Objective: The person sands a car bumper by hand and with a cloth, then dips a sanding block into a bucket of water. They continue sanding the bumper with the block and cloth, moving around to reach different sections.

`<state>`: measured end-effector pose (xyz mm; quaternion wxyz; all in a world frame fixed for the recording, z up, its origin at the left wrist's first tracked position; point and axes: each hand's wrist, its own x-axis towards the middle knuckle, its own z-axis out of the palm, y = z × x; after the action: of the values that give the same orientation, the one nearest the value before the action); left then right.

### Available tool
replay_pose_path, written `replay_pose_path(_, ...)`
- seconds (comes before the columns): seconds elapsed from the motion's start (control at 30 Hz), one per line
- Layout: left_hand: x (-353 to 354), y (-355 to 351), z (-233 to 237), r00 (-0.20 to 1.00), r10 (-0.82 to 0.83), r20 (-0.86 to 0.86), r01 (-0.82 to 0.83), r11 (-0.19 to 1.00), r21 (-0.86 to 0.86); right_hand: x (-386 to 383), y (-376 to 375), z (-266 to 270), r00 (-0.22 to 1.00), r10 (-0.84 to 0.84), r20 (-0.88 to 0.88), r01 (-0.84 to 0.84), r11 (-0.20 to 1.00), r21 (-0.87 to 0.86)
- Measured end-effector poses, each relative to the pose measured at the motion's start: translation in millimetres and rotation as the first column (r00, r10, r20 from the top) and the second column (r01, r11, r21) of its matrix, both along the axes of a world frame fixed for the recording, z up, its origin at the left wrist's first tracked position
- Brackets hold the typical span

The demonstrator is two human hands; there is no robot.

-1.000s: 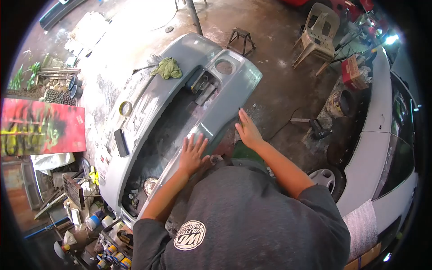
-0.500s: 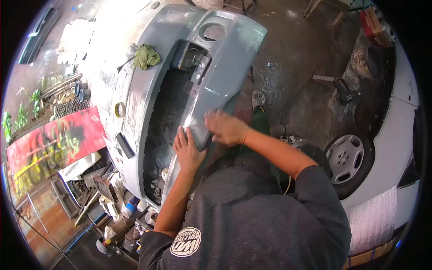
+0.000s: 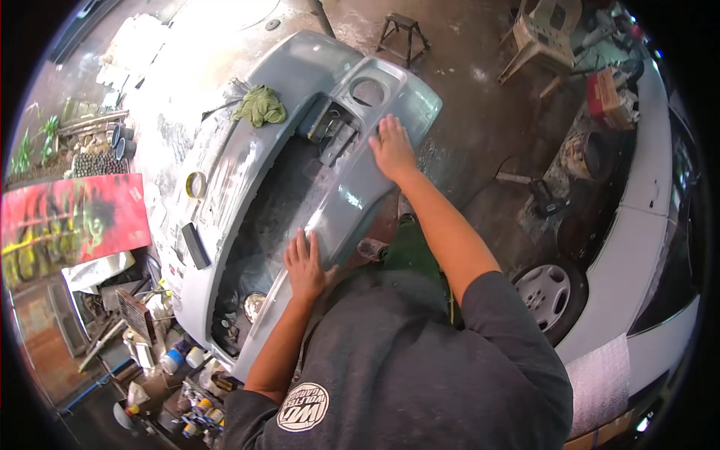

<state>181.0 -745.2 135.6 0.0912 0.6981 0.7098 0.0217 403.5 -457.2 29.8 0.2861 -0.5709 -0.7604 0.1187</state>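
A grey car bumper (image 3: pixel 270 82) lies in front of me with its hollow inside facing up. My left hand (image 3: pixel 305 264) rests flat on its near edge, fingers spread. My right hand (image 3: pixel 391 146) reaches far forward and lies flat on the grey surface just below the round fog-lamp hole (image 3: pixel 368 91). Neither hand holds anything. A green rag (image 3: pixel 259 106), a roll of tape (image 3: pixel 196 184) and a dark sanding block (image 3: pixel 193 245) lie on the bumper's far side.
A white car (image 3: pixel 645 225) with its wheel (image 3: pixel 545 295) stands at the right. A small metal stool (image 3: pixel 401 34) and a plastic chair (image 3: pixel 541 34) stand beyond the bumper. Cans and tools (image 3: pixel 176 367) clutter the floor at lower left, by a red painted panel (image 3: pixel 71 217).
My right hand has slid from the bumper's near edge forward along the surface to just below the round hole. My left hand has stayed on the near edge.
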Motion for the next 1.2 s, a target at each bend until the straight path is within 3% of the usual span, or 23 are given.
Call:
replay_pose_path(0.1,-3,-6,1,1.000,0.005,-0.013,-0.005,1.000,0.014,-24,-42,40,0.987,0.077,0.140,-0.059,0.990,-0.128)
replay_pose_path(0.13,-1,-3,-1,1.000,0.013,-0.016,-0.012,1.000,0.026,-28,-78,47,0.972,0.232,-0.039,-0.235,0.944,-0.230)
replay_pose_path(0.17,-1,-1,1,1.000,0.015,0.009,-0.015,0.999,0.029,-37,-118,52,0.933,0.351,0.077,-0.341,0.933,-0.117)
replay_pose_path(0.23,-2,-1,9,0.998,0.018,0.056,-0.019,1.000,0.023,-32,-168,59,0.829,0.560,-0.007,-0.557,0.824,-0.102)
replay_pose_path(0.33,-5,-3,3,0.998,0.014,0.063,-0.017,0.999,0.049,-4,-120,55,0.775,0.628,0.069,-0.611,0.773,-0.170)
replay_pose_path(0.43,-2,-1,6,0.999,0.008,0.043,-0.013,0.992,0.124,19,-37,24,0.892,0.432,0.136,-0.406,0.895,-0.184)
replay_pose_path(0.53,-4,0,6,0.998,0.016,0.057,-0.020,0.997,0.074,37,26,27,0.930,0.343,0.132,-0.298,0.914,-0.275)
replay_pose_path(0.63,4,8,-1,0.989,0.125,0.074,-0.135,0.980,0.148,59,80,14,0.948,0.290,0.129,-0.235,0.915,-0.329)
replay_pose_path(0.73,20,36,-12,0.937,0.342,0.068,-0.347,0.936,0.065,88,142,-29,0.983,0.174,0.063,-0.136,0.911,-0.390)
replay_pose_path(0.77,28,49,-16,0.917,0.394,0.066,-0.399,0.911,0.108,97,155,-45,0.992,0.121,0.033,-0.096,0.902,-0.422)
replay_pose_path(0.87,52,96,-30,0.872,0.489,0.039,-0.490,0.868,0.075,91,135,-38,0.976,0.211,0.050,-0.183,0.925,-0.333)
replay_pose_path(0.9,64,116,-31,0.874,0.484,0.041,-0.485,0.871,0.079,88,116,-19,0.935,0.354,-0.006,-0.340,0.894,-0.293)
replay_pose_path(0.93,78,136,-32,0.880,0.474,0.036,-0.475,0.874,0.100,87,89,4,0.869,0.492,-0.055,-0.489,0.834,-0.256)
replay_pose_path(1.0,104,177,-35,0.888,0.459,0.030,-0.458,0.878,0.142,88,64,34,0.615,0.788,-0.018,-0.769,0.595,-0.235)
replay_pose_path(1.1,138,222,-44,0.890,0.440,0.121,-0.457,0.862,0.219,117,124,29,0.582,0.807,-0.099,-0.788,0.530,-0.314)
replay_pose_path(1.2,168,256,-49,0.883,0.435,0.179,-0.468,0.851,0.238,137,187,-5,0.857,0.515,-0.006,-0.490,0.811,-0.318)
